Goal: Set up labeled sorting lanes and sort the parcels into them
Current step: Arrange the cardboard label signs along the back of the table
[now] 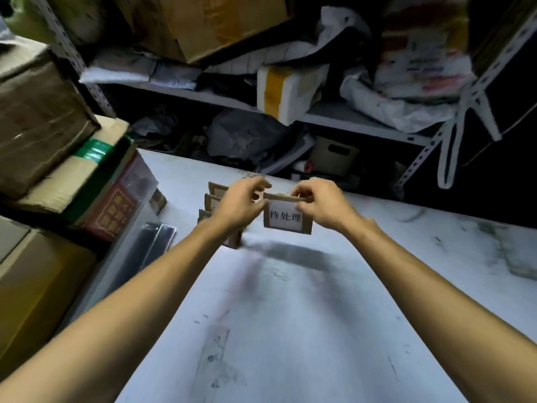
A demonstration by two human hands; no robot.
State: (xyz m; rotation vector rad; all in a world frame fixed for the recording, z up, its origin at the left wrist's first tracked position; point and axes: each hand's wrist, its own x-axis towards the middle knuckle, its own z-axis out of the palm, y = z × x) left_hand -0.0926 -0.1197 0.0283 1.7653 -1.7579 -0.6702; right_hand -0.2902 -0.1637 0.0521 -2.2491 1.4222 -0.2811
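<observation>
Above the far middle of the white table (290,315), both hands hold one cardboard label card (286,221) clear of the surface, and its shadow falls on the tabletop just beneath. The card hangs upright from its top edge, its white paper face with three printed characters turned toward the camera.

The left hand (236,205) takes the card's upper left corner, with curled fingers (258,184) closed around it. The right hand (318,203) takes the top edge further right, pinching the cardboard between thumb and bent fingertips (302,193). Most of the card hangs below and between the two hands, with its lower edge free. Blur hides exactly which fingers meet the cardboard.

By my reading the task is at its very start, with the lanes being laid out. Just left of the held card, partly behind the left hand, the spare cards (213,196) stand bunched together on the table, none spread out as a lane marker. No lane shows on the bare tabletop, and no parcel lies there.

The sorting appears untouched. A foam parcel (287,88) with yellow tape and a grey bag (244,135) sit jumbled on and under the far shelf (348,120), and cartons (37,112) are stacked at the left. What remains seems to be placing this card, spacing out the others, and then moving every parcel.
</observation>
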